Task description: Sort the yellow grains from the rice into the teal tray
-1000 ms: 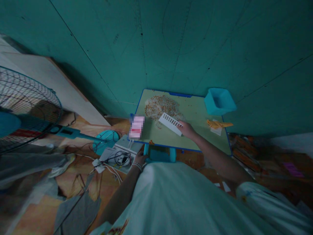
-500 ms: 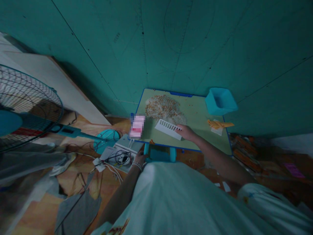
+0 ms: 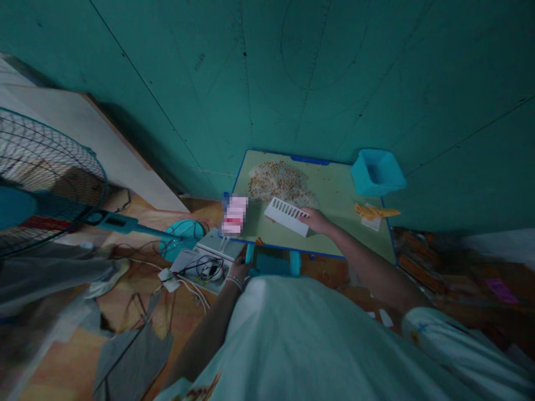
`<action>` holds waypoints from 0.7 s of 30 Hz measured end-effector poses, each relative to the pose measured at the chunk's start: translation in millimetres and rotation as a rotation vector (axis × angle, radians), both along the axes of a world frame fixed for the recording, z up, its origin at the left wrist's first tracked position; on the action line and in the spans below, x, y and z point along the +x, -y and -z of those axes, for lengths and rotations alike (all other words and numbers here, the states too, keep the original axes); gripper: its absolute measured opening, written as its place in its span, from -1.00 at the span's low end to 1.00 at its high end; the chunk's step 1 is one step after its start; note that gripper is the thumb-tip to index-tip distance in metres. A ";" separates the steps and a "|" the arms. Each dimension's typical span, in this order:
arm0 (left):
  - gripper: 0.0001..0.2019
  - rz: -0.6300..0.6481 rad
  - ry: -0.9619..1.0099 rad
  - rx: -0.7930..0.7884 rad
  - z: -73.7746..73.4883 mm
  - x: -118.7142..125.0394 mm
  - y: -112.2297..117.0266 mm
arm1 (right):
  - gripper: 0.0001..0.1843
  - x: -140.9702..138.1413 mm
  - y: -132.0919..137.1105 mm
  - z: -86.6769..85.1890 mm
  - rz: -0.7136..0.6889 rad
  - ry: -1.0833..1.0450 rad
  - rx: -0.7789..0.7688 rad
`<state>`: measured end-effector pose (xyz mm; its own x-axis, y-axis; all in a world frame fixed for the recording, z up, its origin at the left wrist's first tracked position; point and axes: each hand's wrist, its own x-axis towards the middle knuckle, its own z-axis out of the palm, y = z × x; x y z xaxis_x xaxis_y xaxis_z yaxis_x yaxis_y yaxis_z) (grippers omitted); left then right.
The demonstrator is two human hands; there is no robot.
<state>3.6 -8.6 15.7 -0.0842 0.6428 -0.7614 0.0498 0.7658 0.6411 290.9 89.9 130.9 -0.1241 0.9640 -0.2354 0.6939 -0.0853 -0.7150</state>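
My right hand (image 3: pixel 316 220) grips the right end of a white slotted tray (image 3: pixel 287 216) on a small green table with a blue rim (image 3: pixel 346 211). The tray lies just in front of a heap of small brownish grains (image 3: pixel 280 181) spread over the table's far left part. My left hand (image 3: pixel 241 270) is down below the table's front edge, fingers curled on a teal holder (image 3: pixel 273 262) fixed under the edge; a bracelet is on that wrist.
A teal square box (image 3: pixel 377 172) sits at the table's far right corner, with orange scraps and a white slip (image 3: pixel 373 214) below it. A standing fan (image 3: pixel 45 184) is at left. Cables and a power strip (image 3: pixel 204 267) lie on the floor. A teal wall stands behind.
My right hand has drawn the white tray leftward and toward the table's front, then slightly back up beside the grain heap. My left hand has stayed put.
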 end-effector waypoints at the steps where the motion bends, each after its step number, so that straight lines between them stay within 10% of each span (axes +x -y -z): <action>1: -0.75 -0.006 0.001 -0.001 -0.9 -0.2 0.0 | -0.82 -0.9 0.6 0.5 -0.012 -0.011 -0.005; 21: -0.78 -0.022 -0.057 -0.044 -17.1 4.6 -2.2 | -0.78 -3.0 18.6 -3.5 -0.117 -0.112 -0.140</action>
